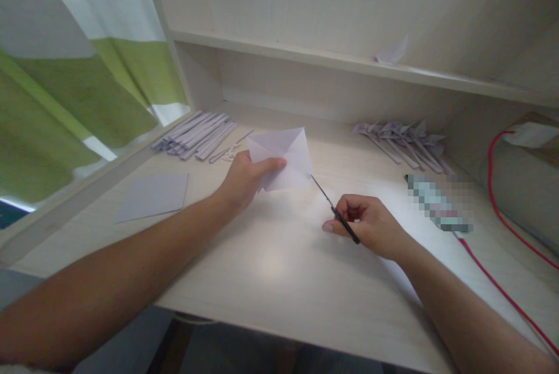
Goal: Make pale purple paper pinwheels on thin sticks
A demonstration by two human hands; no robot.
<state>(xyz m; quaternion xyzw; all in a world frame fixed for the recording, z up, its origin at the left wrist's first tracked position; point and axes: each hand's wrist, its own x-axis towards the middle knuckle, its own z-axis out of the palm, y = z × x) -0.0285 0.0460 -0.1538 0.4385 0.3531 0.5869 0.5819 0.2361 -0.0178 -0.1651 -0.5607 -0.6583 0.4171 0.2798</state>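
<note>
A: Nearest us, the front edge of the desk (279, 281) runs bare and wide, with open room between our forearms.

B: Then our right hand (371, 225), fingers curled through the handles of the scissors (336, 214), blades together as far as we can tell, tip touching the lower right edge of the folded paper (283, 155).

A: Our left hand (244, 179) pinches that paper, thumb on top, holding it above the middle of the desk.

B: Left of it a flat sheet (151, 196) lies near the desk's side edge; a red cable (502, 217) skirts the right.

A: Farther back, paper strips (196, 135) and folded paper pieces (402, 141) line the rear wall, well apart, under the shelf (305, 59).
</note>
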